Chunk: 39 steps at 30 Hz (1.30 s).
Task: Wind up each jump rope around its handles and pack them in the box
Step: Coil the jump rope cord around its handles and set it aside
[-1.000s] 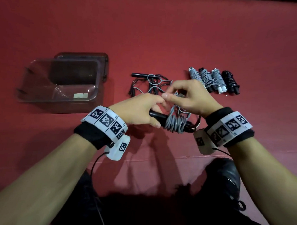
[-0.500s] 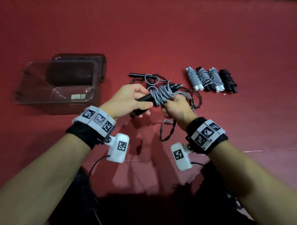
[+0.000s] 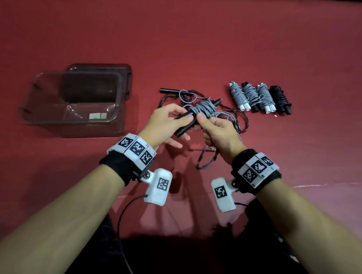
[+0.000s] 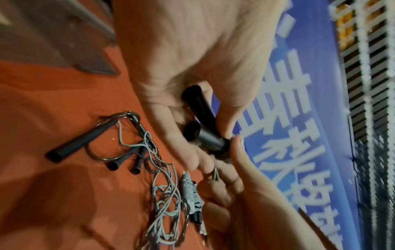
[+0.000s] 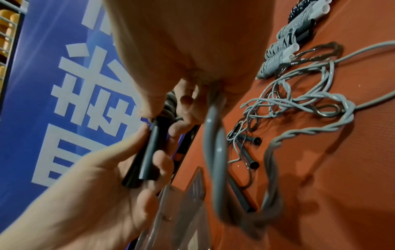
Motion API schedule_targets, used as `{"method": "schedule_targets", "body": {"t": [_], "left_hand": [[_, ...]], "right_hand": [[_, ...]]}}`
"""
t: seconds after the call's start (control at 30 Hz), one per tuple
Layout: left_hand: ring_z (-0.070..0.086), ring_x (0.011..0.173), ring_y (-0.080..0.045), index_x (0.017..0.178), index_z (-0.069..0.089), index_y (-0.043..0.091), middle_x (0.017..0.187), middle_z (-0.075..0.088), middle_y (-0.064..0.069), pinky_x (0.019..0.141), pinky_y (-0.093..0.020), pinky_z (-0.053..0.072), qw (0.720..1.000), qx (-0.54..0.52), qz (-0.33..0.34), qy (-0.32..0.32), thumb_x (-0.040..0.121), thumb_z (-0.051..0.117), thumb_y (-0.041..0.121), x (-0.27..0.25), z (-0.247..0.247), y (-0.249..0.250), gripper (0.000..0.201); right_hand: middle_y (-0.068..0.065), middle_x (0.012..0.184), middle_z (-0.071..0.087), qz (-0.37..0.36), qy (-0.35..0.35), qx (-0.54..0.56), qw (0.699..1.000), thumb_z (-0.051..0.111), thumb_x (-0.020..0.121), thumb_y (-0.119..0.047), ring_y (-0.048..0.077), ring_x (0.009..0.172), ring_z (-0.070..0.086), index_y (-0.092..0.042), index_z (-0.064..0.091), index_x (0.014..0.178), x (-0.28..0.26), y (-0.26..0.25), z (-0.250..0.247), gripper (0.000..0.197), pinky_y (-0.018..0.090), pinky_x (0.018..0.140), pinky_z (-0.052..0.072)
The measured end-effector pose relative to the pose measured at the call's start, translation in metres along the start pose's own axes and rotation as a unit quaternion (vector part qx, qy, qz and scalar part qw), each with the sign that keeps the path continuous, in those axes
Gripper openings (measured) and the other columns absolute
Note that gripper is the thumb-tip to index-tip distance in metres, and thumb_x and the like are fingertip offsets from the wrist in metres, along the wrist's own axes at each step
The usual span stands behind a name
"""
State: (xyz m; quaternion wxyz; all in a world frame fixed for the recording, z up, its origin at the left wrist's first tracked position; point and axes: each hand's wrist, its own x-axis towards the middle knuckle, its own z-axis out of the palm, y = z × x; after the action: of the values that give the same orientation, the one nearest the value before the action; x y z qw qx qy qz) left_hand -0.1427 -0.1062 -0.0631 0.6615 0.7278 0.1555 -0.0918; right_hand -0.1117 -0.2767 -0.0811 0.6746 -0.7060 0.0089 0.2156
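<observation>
Left hand (image 3: 166,124) grips the paired black handles (image 3: 184,124) above the mat; right hand (image 3: 219,132) pinches the grey rope (image 3: 203,110) beside the coil. Keep tension, lay turns side by side; box (image 3: 74,120) sits left

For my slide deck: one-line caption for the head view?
Left hand holds black handles while right hand winds grey rope.

The left hand (image 3: 166,122) covers the middle of the black handles (image 3: 184,124), and the right hand (image 3: 219,134) hides where the grey cord (image 3: 203,108) leaves the coil. The cord loop (image 5: 213,152) is blurred in the right wrist view. The label (image 3: 97,116) inside the clear box (image 3: 43,119) is too small to read.
</observation>
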Motion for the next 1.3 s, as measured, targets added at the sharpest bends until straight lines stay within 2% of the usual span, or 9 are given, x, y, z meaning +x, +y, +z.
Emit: {"method": "schedule_targets", "body": {"t": [0.2,0.37,0.5,0.7,0.8,0.93,1.07,1.17,1.3], "left_hand": [[0.056,0.043,-0.017,0.100,0.067,0.006,0.058,0.065,-0.004,0.043,-0.023,0.040,0.985,0.075,0.099,0.119,0.093,0.071,0.014,0.008,0.000,-0.013,0.012],[0.067,0.065,-0.016,0.098,0.068,0.022,0.074,0.072,0.006,0.067,-0.028,0.049,0.953,0.217,0.144,0.158,0.090,0.074,0.027,0.009,-0.018,-0.016,0.011],[0.068,0.088,-0.034,0.108,0.064,0.022,0.093,0.074,-0.002,0.075,-0.041,0.052,0.897,0.370,0.216,0.106,0.091,0.071,0.028,0.002,-0.011,-0.020,0.019],[0.066,0.098,-0.030,0.111,0.065,0.039,0.097,0.073,0.004,0.072,-0.035,0.043,0.842,0.495,0.206,-0.057,0.087,0.075,0.037,0.006,-0.033,-0.001,0.025],[0.067,0.092,-0.021,0.106,0.069,0.037,0.090,0.072,0.008,0.079,-0.038,0.052,0.827,0.511,0.184,-0.143,0.083,0.078,0.041,0.010,-0.040,0.016,0.026],[0.061,0.076,0.009,0.106,0.081,0.027,0.077,0.066,0.025,0.077,-0.015,0.043,0.866,0.405,0.206,-0.211,0.077,0.087,0.020,0.009,-0.040,0.029,0.031],[0.065,0.085,-0.005,0.107,0.080,0.021,0.091,0.071,0.008,0.083,-0.020,0.048,0.868,0.348,0.255,-0.246,0.075,0.089,0.012,0.001,-0.037,0.047,0.035],[0.068,0.091,-0.018,0.102,0.078,0.028,0.097,0.072,-0.004,0.088,-0.036,0.052,0.888,0.302,0.255,-0.236,0.072,0.087,0.017,-0.004,-0.038,0.055,0.034],[0.069,0.098,-0.018,0.108,0.074,0.025,0.103,0.074,0.003,0.093,-0.042,0.054,0.922,0.258,0.232,-0.170,0.070,0.091,0.011,-0.003,-0.045,0.047,0.044]], "right_hand": [[0.003,0.068,0.056,0.086,-0.001,0.008,0.996,0.057,0.101,-0.047,0.010,0.043,0.031,-0.013,0.067,0.096,-0.003,0.006,0.016,0.035,0.019,0.041,0.028],[0.001,0.069,0.056,0.048,-0.057,-0.150,0.986,0.054,0.103,-0.022,0.011,0.041,0.040,-0.014,0.067,0.114,-0.007,0.001,0.024,0.019,0.024,0.040,0.037],[0.006,0.073,0.061,-0.145,-0.071,-0.535,0.830,0.063,0.092,-0.025,0.028,0.070,0.054,-0.019,0.075,0.091,-0.013,-0.022,0.019,0.014,0.036,0.072,0.049],[-0.003,0.089,0.072,-0.244,-0.137,-0.653,0.704,0.066,0.089,-0.030,0.029,0.089,0.065,-0.031,0.070,0.100,-0.015,-0.063,0.001,0.012,0.037,0.072,0.048],[-0.011,0.074,0.067,-0.268,-0.136,-0.600,0.741,0.078,0.081,-0.045,0.021,0.075,0.064,-0.029,0.067,0.096,-0.006,-0.061,-0.012,0.024,0.035,0.066,0.046],[-0.012,0.080,0.073,-0.249,-0.188,-0.359,0.880,0.089,0.073,-0.029,0.003,0.074,0.065,-0.016,0.082,0.085,0.005,-0.057,-0.032,0.019,0.020,0.075,0.048],[0.000,0.089,0.072,-0.117,-0.244,-0.176,0.946,0.085,0.076,-0.024,0.008,0.079,0.065,-0.014,0.075,0.096,0.003,-0.043,-0.037,0.024,0.021,0.077,0.049],[0.013,0.096,0.071,0.059,-0.323,-0.020,0.944,0.071,0.085,-0.048,0.022,0.079,0.067,-0.015,0.071,0.111,-0.004,-0.028,-0.024,0.042,0.026,0.064,0.051],[0.010,0.105,0.076,0.100,-0.323,0.065,0.939,0.057,0.087,-0.056,0.022,0.093,0.071,-0.016,0.067,0.122,-0.009,-0.024,-0.011,0.054,0.025,0.072,0.053]]}}
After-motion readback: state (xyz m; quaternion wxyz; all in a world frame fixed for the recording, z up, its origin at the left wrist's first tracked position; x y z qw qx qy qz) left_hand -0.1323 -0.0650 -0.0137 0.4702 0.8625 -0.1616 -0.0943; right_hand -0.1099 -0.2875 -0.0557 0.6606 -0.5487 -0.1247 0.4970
